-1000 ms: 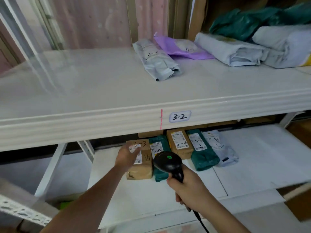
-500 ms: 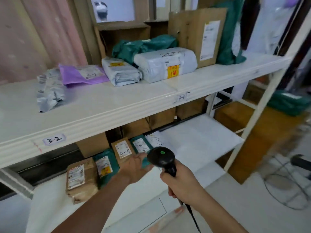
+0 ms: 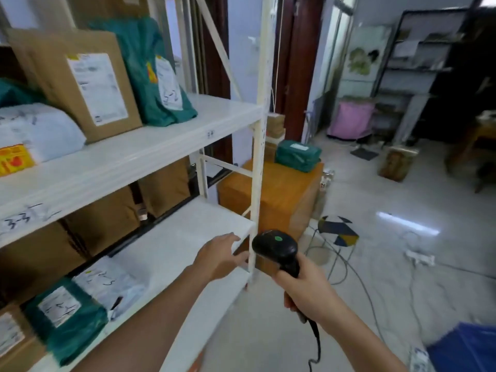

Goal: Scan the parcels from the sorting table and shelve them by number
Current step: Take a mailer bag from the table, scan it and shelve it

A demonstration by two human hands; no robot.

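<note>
View has swung right past the shelf tag "3-3" (image 3: pixel 25 217); left hand (image 3: pixel 220 255) open-fingered, right hand (image 3: pixel 306 288) gripping black scanner (image 3: pixel 276 248)

1. Black handheld scanner (image 3: pixel 275 248), green light on top, head tilted toward the shelf post, cable hanging below, gripped by the handle in the right hand (image 3: pixel 306 291).
2. Lower shelf (image 3: pixel 188 237), front left: green parcel (image 3: pixel 64 315) and white parcel (image 3: pixel 112 285), labels up, side by side.
3. Upper shelf (image 3: pixel 150 146): cardboard box (image 3: pixel 80 81) leaning back, green bag (image 3: pixel 158 73) upright beside it, white bag (image 3: pixel 37 132) at left edge.
</note>
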